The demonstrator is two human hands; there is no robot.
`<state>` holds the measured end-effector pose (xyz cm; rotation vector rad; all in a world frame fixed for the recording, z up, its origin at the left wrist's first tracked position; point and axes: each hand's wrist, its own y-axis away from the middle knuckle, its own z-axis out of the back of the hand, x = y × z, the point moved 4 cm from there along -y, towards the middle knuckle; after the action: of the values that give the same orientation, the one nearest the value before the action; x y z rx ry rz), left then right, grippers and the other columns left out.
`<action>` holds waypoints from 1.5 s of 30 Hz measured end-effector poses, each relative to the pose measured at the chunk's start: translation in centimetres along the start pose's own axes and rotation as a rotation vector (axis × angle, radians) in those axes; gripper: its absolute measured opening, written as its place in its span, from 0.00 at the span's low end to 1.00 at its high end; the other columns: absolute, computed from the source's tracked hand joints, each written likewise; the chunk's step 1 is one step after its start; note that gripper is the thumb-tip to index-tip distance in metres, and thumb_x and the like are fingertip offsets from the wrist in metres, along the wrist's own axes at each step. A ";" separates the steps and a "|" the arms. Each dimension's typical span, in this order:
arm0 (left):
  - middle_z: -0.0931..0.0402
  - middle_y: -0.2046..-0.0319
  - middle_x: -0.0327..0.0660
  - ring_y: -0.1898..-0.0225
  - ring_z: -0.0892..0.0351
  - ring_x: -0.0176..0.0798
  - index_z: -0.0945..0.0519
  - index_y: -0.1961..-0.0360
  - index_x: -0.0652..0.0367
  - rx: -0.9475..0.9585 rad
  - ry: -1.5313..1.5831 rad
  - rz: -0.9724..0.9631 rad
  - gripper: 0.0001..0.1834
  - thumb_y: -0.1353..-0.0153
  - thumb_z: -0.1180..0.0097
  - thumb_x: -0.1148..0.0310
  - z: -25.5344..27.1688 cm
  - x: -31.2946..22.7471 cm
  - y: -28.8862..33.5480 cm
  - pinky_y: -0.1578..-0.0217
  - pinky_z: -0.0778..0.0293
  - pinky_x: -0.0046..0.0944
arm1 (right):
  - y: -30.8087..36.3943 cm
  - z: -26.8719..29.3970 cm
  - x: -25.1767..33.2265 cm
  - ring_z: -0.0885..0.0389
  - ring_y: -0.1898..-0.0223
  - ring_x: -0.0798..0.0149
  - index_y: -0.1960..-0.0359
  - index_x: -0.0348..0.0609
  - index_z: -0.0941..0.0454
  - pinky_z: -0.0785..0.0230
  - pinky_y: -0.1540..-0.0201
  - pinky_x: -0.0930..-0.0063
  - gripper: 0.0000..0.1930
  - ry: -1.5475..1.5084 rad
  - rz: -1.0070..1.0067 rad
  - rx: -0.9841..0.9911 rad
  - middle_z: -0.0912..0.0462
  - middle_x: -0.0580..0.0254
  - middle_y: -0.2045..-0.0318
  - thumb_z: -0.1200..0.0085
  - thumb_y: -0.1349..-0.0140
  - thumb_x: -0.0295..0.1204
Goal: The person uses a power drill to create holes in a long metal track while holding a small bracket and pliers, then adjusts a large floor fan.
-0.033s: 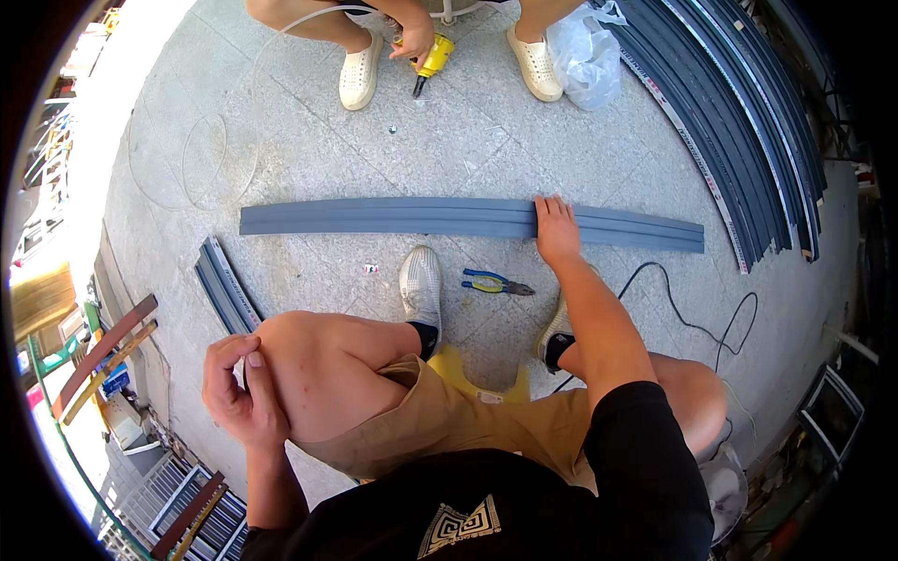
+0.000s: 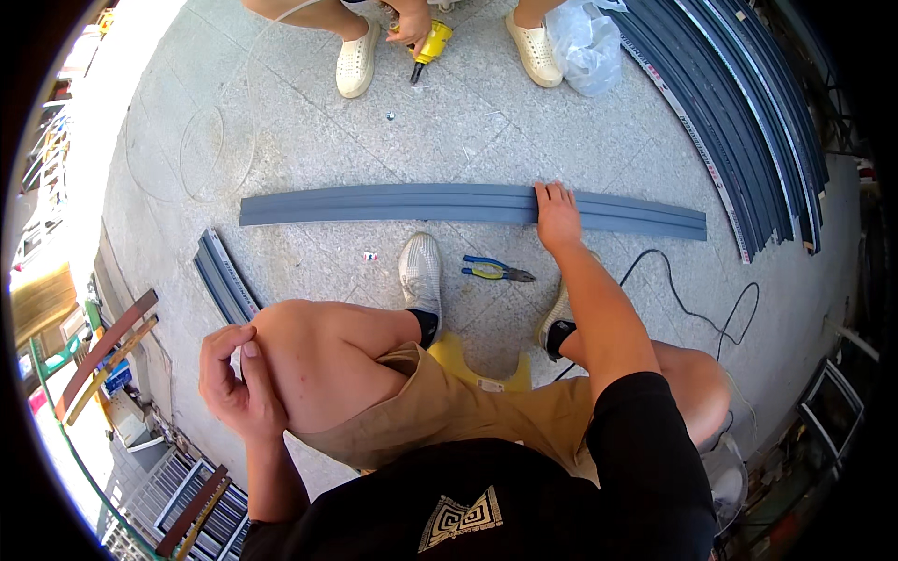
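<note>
A long grey profile strip (image 2: 393, 203) with lengthwise grooves lies crosswise on the ground in front of me. Right of its middle, my right hand (image 2: 558, 217) grips it, fingers over the far edge. My left hand (image 2: 241, 385) rests beside my left knee, its fingers loosely curled toward the thumb, and I see nothing in it. Between my shoes, a pair of pliers (image 2: 499, 269) with blue and yellow handles lies on the ground.
Opposite me, a person's hand (image 2: 409, 31) holds a yellow power tool (image 2: 432, 42). A clear plastic bag (image 2: 589, 47) lies near their shoe. Long dark profiles (image 2: 720, 103) are stacked at right, short grey pieces (image 2: 223, 276) at left. A black cable (image 2: 687, 313) curls near my right knee.
The whole view has shifted slightly, so the strip and the ground appear a little higher. Both hands keep their places; the right one still grips the strip.
</note>
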<state>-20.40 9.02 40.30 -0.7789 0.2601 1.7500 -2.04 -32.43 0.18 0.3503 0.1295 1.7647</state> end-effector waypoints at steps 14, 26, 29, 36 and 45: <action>0.14 0.59 0.46 0.56 0.17 0.37 0.14 0.55 0.68 -0.039 0.082 -0.086 0.07 0.25 0.41 0.77 -1.5 -1.4 0.7 0.49 0.23 0.36 | 3.8 23.8 -17.0 0.15 0.37 0.44 0.30 0.48 0.20 0.22 0.33 0.53 0.32 0.008 -0.074 0.213 0.12 0.48 0.38 0.28 0.36 0.38; 0.11 0.45 0.46 0.43 0.13 0.41 0.13 0.40 0.64 0.018 -0.156 -0.092 0.17 0.20 0.42 0.65 -0.2 2.3 0.0 0.39 0.20 0.40 | 45.7 11.2 -33.5 0.09 0.49 0.44 0.43 0.47 0.11 0.19 0.41 0.52 0.23 -0.381 -0.811 -0.154 0.07 0.46 0.53 0.30 0.36 0.45; 0.11 0.45 0.45 0.43 0.13 0.41 0.13 0.40 0.64 0.066 -0.263 -0.154 0.17 0.20 0.41 0.65 0.6 1.9 -1.0 0.40 0.20 0.42 | 56.5 -1.9 -30.5 0.08 0.50 0.47 0.46 0.45 0.09 0.17 0.43 0.56 0.23 -0.658 -1.069 -0.149 0.07 0.46 0.53 0.30 0.38 0.46; 0.12 0.44 0.47 0.42 0.13 0.43 0.13 0.40 0.66 0.085 -0.168 -0.308 0.17 0.19 0.40 0.65 -1.6 -6.1 -1.4 0.39 0.20 0.42 | 59.3 -14.6 -17.8 0.11 0.43 0.41 0.41 0.45 0.13 0.20 0.40 0.50 0.25 -0.851 -1.233 -0.311 0.09 0.42 0.49 0.33 0.36 0.44; 0.12 0.45 0.48 0.44 0.14 0.43 0.14 0.40 0.67 0.113 -0.181 -0.360 0.15 0.19 0.41 0.69 1.4 -10.1 2.1 0.38 0.20 0.44 | 50.0 -15.2 -17.1 0.37 0.21 0.33 0.23 0.39 0.31 0.39 0.19 0.52 0.39 -0.736 -1.191 -0.160 0.43 0.37 0.17 0.33 0.35 0.39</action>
<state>-21.50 1.28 47.14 -0.5430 0.0875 1.4399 -50.19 -58.68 -3.25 0.6146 -0.2877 0.4059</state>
